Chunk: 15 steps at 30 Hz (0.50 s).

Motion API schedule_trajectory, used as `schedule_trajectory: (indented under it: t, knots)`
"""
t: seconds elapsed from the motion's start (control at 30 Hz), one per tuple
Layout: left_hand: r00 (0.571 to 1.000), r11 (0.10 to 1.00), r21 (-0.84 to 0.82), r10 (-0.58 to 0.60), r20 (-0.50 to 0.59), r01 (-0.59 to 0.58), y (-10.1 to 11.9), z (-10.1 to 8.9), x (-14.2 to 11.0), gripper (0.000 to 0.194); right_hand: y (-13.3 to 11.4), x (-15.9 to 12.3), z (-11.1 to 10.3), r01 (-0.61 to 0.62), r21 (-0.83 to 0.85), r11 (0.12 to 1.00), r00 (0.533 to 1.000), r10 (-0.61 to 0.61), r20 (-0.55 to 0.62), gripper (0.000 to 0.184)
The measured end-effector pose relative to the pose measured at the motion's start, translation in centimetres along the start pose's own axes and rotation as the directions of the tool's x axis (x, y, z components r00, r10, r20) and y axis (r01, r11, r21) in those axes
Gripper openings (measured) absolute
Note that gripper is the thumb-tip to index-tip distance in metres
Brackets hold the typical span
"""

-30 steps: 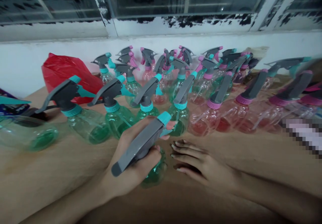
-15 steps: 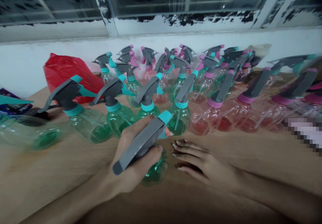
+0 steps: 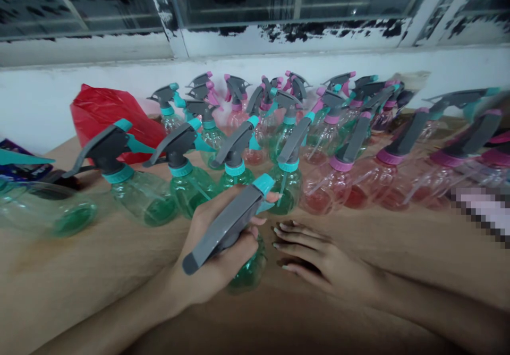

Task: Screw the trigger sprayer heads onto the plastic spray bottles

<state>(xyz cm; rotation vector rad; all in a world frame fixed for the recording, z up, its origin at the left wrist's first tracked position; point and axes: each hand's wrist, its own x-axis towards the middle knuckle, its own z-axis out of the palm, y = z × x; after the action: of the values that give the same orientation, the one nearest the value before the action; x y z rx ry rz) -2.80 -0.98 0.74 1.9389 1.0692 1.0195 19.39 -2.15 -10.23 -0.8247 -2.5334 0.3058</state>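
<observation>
Under & within L hand (image 3: 217, 274): spray bottle (image 3: 249, 278), base apparently on tabletop (image 3: 398, 248). Fingers wrapped round the neck area, closed; exact contact w/ neck hidden. Grip just below grey spray head (image 3: 225, 227) prob. steadies the bottle; long rear end lies over thumb side, pointing back to wrist, nozzle (image 3: 263, 184) facing away. Fingertips show by the turquoise trigger; can't tell if pressed.

R hand (image 3: 319, 254): just beside bottle, not touching it; palm down, fingers extended & slightly spread, nothing held. Looks like a rest pose, arm wt. on tabletop.

Beyond both hands: front row, green bottles (image 3: 285, 190) ahead of L, pink bottles (image 3: 324, 190) ahead of R. Upright-ish, side by side; spacing presumably keeps near area free for hands. Red bag (image 3: 103, 110) far L of L hand, behind row.

Appearance, held bottle: clear green, rounded, glossy, ribbed highlights; grey head w/ turquoise tip. Liquid level unclear, L hand blocks view.
</observation>
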Motion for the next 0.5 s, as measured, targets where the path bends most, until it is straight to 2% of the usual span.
schedule_trajectory:
  t: [0.3, 0.5]
  knots:
    - [0.999, 0.993, 0.108, 0.054, -0.003, -0.053, 0.11, -0.07, -0.01, 0.028, -0.12, 0.02, -0.13, -0.01, 0.002, 1.0, 1.0, 0.01, 0.002, 0.032]
    - [0.998, 0.989, 0.139, 0.059, -0.002, -0.058, -0.24, -0.01, -0.31, 0.031, -0.02, 0.01, -0.12, -0.009, 0.02, 1.0, 1.0, 0.009, 0.005, 0.032]
